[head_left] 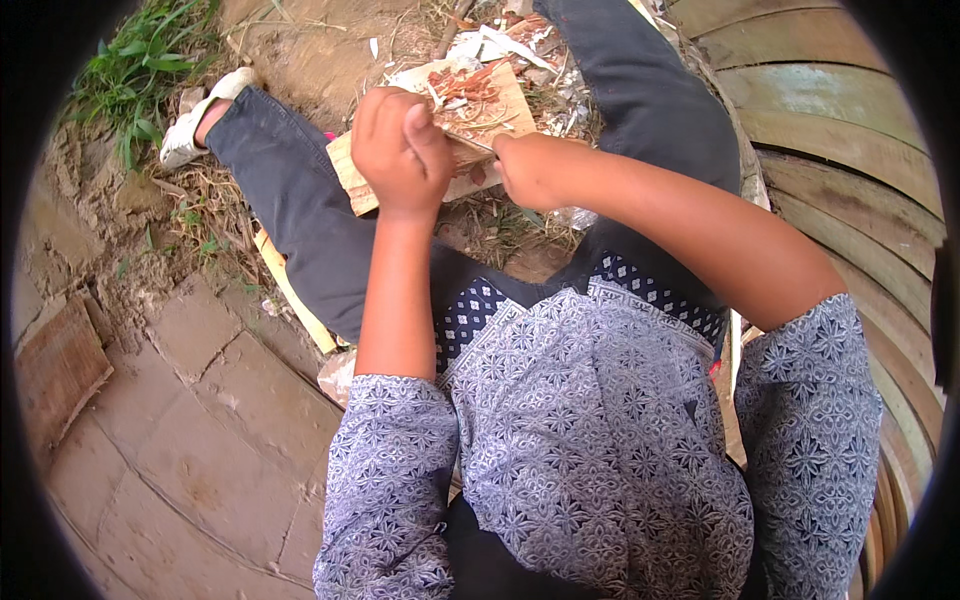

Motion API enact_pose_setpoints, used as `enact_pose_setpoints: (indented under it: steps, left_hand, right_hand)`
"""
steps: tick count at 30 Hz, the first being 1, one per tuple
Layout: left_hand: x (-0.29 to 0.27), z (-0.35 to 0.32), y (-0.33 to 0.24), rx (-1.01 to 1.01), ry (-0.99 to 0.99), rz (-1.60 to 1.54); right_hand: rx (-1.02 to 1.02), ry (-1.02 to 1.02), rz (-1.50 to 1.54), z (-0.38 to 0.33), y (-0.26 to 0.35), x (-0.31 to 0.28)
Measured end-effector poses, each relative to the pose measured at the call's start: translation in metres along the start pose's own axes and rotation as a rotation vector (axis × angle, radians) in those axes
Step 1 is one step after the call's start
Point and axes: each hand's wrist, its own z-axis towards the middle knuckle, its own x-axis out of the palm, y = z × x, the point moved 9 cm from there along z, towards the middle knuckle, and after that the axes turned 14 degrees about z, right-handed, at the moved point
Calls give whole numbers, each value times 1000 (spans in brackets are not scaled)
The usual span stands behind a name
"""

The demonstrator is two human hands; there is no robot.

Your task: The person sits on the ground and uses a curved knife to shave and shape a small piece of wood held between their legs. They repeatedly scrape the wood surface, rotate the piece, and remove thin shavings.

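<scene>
- No package, label, sign or screen was seen in the head view.
- Nothing printed appeared on the ground, on the wooden board or beside the curved planks at the right.

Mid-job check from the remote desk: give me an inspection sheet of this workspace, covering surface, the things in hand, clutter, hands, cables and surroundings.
Surface: pale flat wooden board lying on bare earth between the person's dark-trousered legs.
Job's things: thin brown wooden strip held across the board; reddish-brown wood shavings heaped on the board's far end.
Clutter: white scraps and dry straw beyond the board; a long pale wooden slat on the ground by the left leg.
Hands: left hand closed around the strip; right hand closed at its other end, and what it grips is hidden.
Cables: nothing seen.
Surroundings: stone paving at left, grass tuft at upper left, curved wooden planks at right.
</scene>
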Motion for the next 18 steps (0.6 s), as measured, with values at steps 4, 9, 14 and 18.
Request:
enact_pose_setpoints:
  steps: [4,9,14,18]
  left_hand:
    - [-4,-3,5,-65,152,-90]
    - [-37,-41,47,-303,93,-62]
    - [-67,-81,79,-358,51,-115]
    - [-58,-81,52,-453,362,168]
  right_hand:
    - [-44,5,21,8,-5,3]
    - [-85,-56,11,24,-26,16]
    - [28,146,366,23,-31,15]
    - [-27,-78,750,11,-47,5]
